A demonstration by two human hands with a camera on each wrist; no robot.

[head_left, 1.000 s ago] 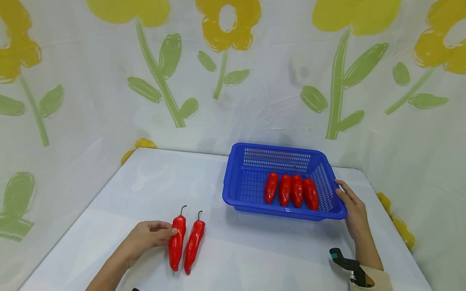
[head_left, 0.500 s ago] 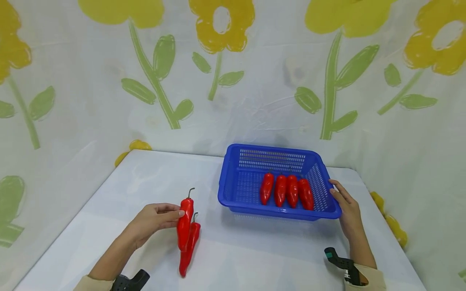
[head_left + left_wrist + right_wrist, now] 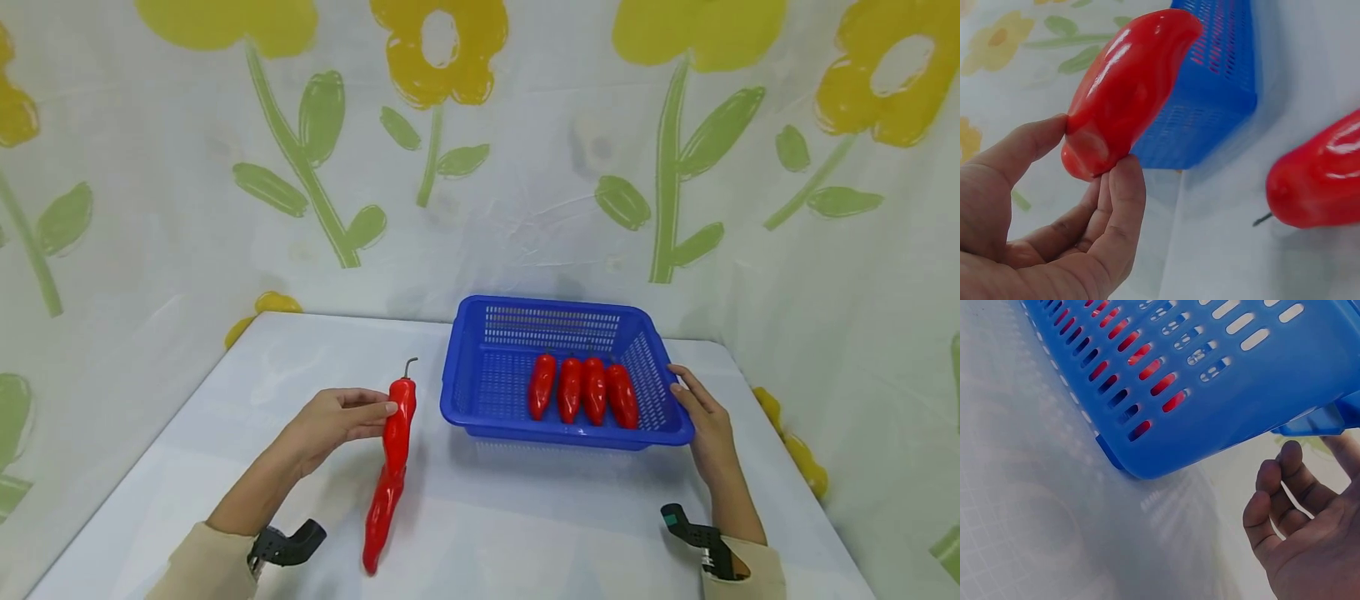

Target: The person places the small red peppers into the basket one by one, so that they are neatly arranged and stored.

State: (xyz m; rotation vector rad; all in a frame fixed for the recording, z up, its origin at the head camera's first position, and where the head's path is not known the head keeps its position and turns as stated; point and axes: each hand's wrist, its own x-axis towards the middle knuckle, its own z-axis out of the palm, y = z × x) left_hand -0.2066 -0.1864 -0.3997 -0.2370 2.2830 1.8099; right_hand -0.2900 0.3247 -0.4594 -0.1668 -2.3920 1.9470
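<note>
My left hand pinches a long red chili pepper between thumb and fingers near its stem. In the left wrist view, this pepper hangs above the table. A second red pepper lies on the table below it, its stem end hidden in the head view by the held one. At the right, my right hand grips the rim of a blue plastic basket. Several red peppers lie side by side in the basket, toward its right half. The right wrist view shows loosely bent lower fingers below the rim.
A white table carries everything. Behind it hangs a light cloth printed with yellow flowers. The basket stands toward the back right. Each wrist carries a black camera mount.
My left hand has lifted one pepper from beside the other and moved it up and right, toward the basket. The right hand stays at the basket's rim. The head view has shifted slightly.
</note>
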